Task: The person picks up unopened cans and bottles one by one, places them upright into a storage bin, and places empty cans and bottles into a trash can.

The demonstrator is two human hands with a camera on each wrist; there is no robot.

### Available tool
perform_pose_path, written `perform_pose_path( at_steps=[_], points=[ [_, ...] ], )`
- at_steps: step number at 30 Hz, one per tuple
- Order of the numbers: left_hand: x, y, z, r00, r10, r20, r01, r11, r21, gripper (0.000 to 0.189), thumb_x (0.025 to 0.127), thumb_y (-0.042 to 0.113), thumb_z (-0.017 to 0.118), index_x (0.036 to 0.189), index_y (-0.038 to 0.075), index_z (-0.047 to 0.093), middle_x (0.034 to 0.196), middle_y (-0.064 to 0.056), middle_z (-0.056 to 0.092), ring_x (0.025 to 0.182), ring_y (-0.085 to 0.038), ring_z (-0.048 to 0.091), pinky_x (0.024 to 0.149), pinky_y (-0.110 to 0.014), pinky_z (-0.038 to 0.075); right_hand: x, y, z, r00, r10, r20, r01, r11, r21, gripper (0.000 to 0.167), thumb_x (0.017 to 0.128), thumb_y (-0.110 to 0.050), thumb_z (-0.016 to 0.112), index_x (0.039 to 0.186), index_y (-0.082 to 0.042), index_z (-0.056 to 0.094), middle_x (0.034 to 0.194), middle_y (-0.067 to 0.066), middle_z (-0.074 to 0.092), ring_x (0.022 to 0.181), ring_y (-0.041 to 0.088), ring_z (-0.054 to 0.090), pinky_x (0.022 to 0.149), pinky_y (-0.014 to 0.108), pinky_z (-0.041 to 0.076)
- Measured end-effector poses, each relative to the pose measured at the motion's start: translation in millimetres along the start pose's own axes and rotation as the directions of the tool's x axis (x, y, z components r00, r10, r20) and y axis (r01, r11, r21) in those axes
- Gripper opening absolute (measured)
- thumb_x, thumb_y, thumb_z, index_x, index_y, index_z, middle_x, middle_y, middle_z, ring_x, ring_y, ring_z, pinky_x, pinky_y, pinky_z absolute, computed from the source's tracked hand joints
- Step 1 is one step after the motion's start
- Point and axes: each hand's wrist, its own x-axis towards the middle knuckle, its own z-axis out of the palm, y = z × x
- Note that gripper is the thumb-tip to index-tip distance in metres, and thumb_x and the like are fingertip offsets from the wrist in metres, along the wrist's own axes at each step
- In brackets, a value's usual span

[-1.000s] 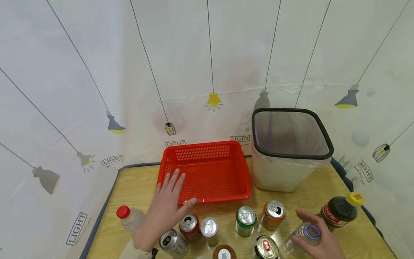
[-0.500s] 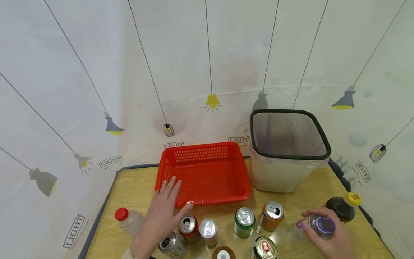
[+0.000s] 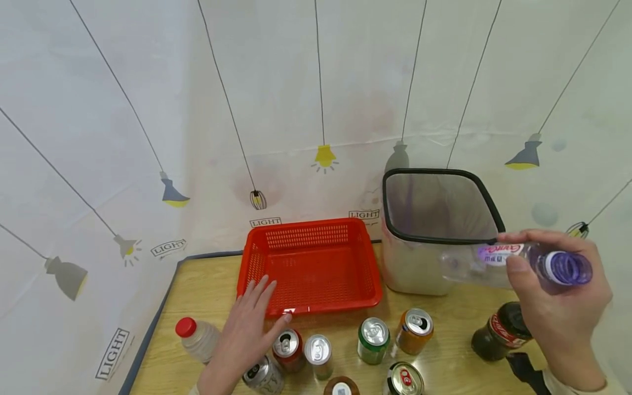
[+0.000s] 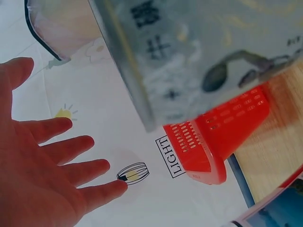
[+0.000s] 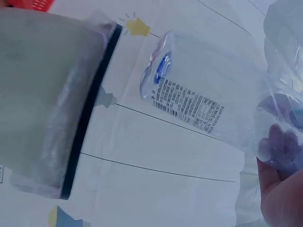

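Note:
My right hand grips a clear plastic bottle by its neck end, which has a purple ring. The bottle lies nearly level in the air, its base pointing left, in front of the white bin. In the right wrist view, the bottle shows a printed label and seems to hold no liquid. My left hand has its fingers spread at the front left corner of the red basket; contact cannot be told. The left wrist view shows these fingers holding nothing, with a silver printed can close by.
Several cans stand before the basket, among them a green can and an orange can. A red-capped bottle stands left, a dark cola bottle right. A brown-topped container sits at the front.
My right hand has closed round the clear bottle, lifted it off the table and tipped it level, moving up and right towards the bin. My left hand has shifted only slightly.

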Motion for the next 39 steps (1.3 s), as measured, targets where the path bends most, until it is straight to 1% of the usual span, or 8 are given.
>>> perform_pose_path(
  at_steps=[5,12,16,20,24,28,33,39],
  points=[
    [-3.0,-2.1,1.4,1.000,-0.014,-0.001,0.014,1.000,0.008,0.081,0.095,0.055,0.068,0.158,0.010,0.043,0.165,-0.014,0.035,0.152,-0.043,0.028,0.118,-0.064,0.030,26.3,19.5,12.1,0.999,-0.005,-0.053,0.005,1.000,-0.001,0.033,0.078,0.022,0.065,0.109,0.023,0.056,0.097,0.024,0.071,0.090,0.027,0.072,0.055,0.015,0.045],
    [-6.4,-3.7,2.3,1.000,-0.014,-0.024,0.014,1.000,-0.009,0.081,0.098,0.056,0.063,0.160,0.008,0.039,0.167,-0.014,0.032,0.152,-0.043,0.028,0.118,-0.064,0.030,40.3,64.5,5.2,0.988,0.118,-0.100,-0.126,0.989,-0.077,0.033,0.082,0.016,0.067,0.115,0.014,0.060,0.101,0.023,0.070,0.089,0.025,0.067,0.069,0.018,0.055],
    [-7.3,-1.6,1.5,1.000,-0.011,-0.024,0.011,1.000,-0.014,0.079,0.099,0.053,0.063,0.160,0.008,0.039,0.167,-0.013,0.032,0.152,-0.042,0.028,0.118,-0.064,0.030,36.2,97.8,-12.8,0.973,0.213,-0.093,-0.227,0.957,-0.182,0.035,0.086,0.011,0.071,0.119,0.008,0.061,0.105,0.015,0.070,0.097,0.021,0.068,0.079,0.017,0.056],
    [-7.9,0.6,2.1,1.000,0.006,-0.021,-0.006,1.000,-0.018,0.076,0.100,0.051,0.064,0.159,0.008,0.040,0.167,-0.013,0.033,0.152,-0.043,0.029,0.117,-0.065,0.031,26.6,124.9,-29.9,0.959,0.272,-0.078,-0.277,0.846,-0.455,0.036,0.090,-0.001,0.074,0.124,0.000,0.061,0.108,0.002,0.071,0.100,0.014,0.068,0.083,0.013,0.054],
    [-5.8,2.6,0.3,0.998,0.039,-0.040,-0.039,0.999,-0.004,0.076,0.100,0.051,0.063,0.159,0.008,0.041,0.167,-0.012,0.033,0.152,-0.042,0.028,0.118,-0.064,0.031,21.0,136.8,-35.4,0.945,0.318,-0.079,-0.280,0.657,-0.700,0.036,0.092,-0.019,0.076,0.123,-0.006,0.063,0.106,-0.012,0.068,0.098,0.005,0.064,0.082,0.009,0.048],
    [-1.5,6.1,-4.1,0.995,0.081,-0.050,-0.080,0.997,0.024,0.077,0.100,0.055,0.061,0.158,0.008,0.041,0.166,-0.014,0.034,0.152,-0.042,0.029,0.118,-0.063,0.031,19.2,140.6,-38.0,0.923,0.384,-0.020,-0.233,0.517,-0.823,0.043,0.093,-0.031,0.075,0.124,-0.004,0.063,0.114,0.003,0.066,0.105,0.018,0.061,0.086,0.022,0.045],
    [5.8,14.1,-11.6,0.992,0.124,-0.019,-0.123,0.990,0.069,0.080,0.100,0.062,0.055,0.159,0.009,0.041,0.166,-0.014,0.033,0.152,-0.043,0.029,0.118,-0.063,0.031,19.8,143.5,-39.6,0.887,0.457,0.060,-0.159,0.425,-0.891,0.054,0.094,-0.036,0.073,0.131,0.001,0.058,0.122,0.024,0.061,0.108,0.043,0.060,0.087,0.055,0.047],
    [18.3,28.1,-24.7,0.981,0.193,-0.029,-0.189,0.976,0.106,0.078,0.100,0.057,0.059,0.159,0.010,0.041,0.166,-0.015,0.034,0.152,-0.042,0.029,0.119,-0.063,0.030,22.1,142.5,-39.5,0.837,0.538,0.103,-0.126,0.372,-0.920,0.062,0.096,-0.043,0.072,0.136,0.000,0.053,0.123,0.024,0.063,0.108,0.046,0.063,0.089,0.061,0.051]
  ],
)
